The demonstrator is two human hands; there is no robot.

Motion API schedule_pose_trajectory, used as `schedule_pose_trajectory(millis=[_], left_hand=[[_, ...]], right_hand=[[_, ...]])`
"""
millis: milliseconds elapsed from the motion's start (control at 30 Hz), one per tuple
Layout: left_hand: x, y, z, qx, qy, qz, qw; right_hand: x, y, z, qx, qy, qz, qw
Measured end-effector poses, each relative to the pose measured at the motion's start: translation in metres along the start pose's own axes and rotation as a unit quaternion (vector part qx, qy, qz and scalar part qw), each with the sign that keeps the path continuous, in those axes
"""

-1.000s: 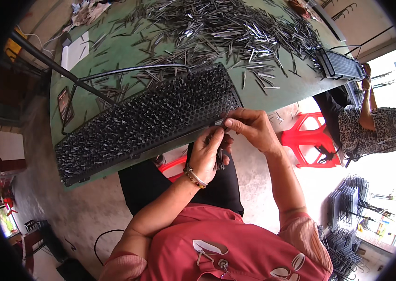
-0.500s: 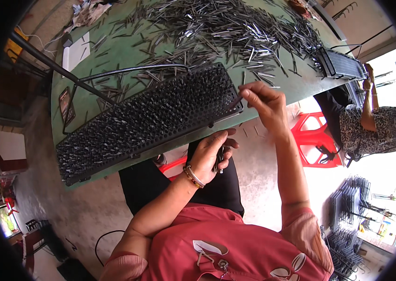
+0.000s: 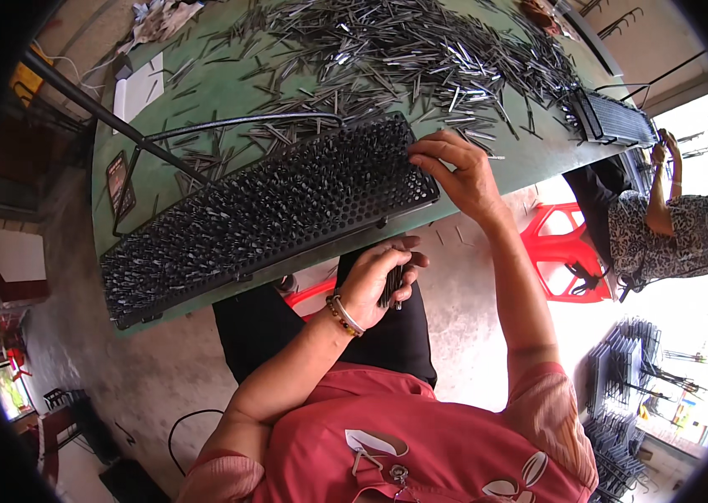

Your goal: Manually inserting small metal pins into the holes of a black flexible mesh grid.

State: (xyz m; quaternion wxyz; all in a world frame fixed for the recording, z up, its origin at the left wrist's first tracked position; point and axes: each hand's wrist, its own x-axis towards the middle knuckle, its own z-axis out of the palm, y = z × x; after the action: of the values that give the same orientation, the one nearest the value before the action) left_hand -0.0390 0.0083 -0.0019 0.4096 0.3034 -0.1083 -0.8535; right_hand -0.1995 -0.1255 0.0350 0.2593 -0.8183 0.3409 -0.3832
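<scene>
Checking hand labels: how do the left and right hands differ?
The left hand holds several dark strips; anything the right hand pinches is hidden. The left hand is clear of the perforated rack; the right hand is at its right end. The left hand has wrist bracelets; the right hand shows none. Both hands are ungloved.

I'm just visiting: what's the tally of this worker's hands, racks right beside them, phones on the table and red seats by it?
Hands: 2 (left hand, right hand)
Black rack: 1
Phone: 1
Red seats: 2, one mostly hidden
Total: 6
</scene>
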Motion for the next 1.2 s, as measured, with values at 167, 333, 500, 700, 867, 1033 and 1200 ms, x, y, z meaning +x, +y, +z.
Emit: schedule_pose_trajectory(millis=[167, 333, 500, 700, 867, 1033, 1200], left_hand=[[0.0, 0.0, -0.007, -0.028, -0.01, -0.01, 0.999], [-0.007, 0.008, 0.001, -0.015, 0.002, -0.037, 0.999], [-0.007, 0.007, -0.001, -0.03, -0.03, -0.034, 0.998], [-0.007, 0.005, -0.002, -0.033, -0.032, -0.036, 0.998], [-0.007, 0.005, 0.0, -0.036, -0.042, -0.038, 0.998], [-0.007, 0.004, -0.003, -0.039, -0.034, -0.042, 0.998], [-0.007, 0.003, -0.004, -0.037, -0.037, -0.037, 0.998]], right_hand=[[-0.004, -0.003, -0.001, -0.007, -0.003, -0.013, 1.0], [-0.01, 0.001, 0.003, -0.027, 0.006, 0.001, 1.0], [-0.015, 0.001, 0.009, -0.064, 0.014, -0.008, 0.998], [-0.016, 0.001, 0.01, -0.085, 0.007, -0.043, 0.995], [-0.011, 0.001, 0.011, -0.102, -0.002, -0.045, 0.994], [-0.011, 0.0, 0.016, -0.095, 0.015, -0.015, 0.995], [-0.014, -0.002, 0.019, -0.085, 0.044, 0.006, 0.995]])
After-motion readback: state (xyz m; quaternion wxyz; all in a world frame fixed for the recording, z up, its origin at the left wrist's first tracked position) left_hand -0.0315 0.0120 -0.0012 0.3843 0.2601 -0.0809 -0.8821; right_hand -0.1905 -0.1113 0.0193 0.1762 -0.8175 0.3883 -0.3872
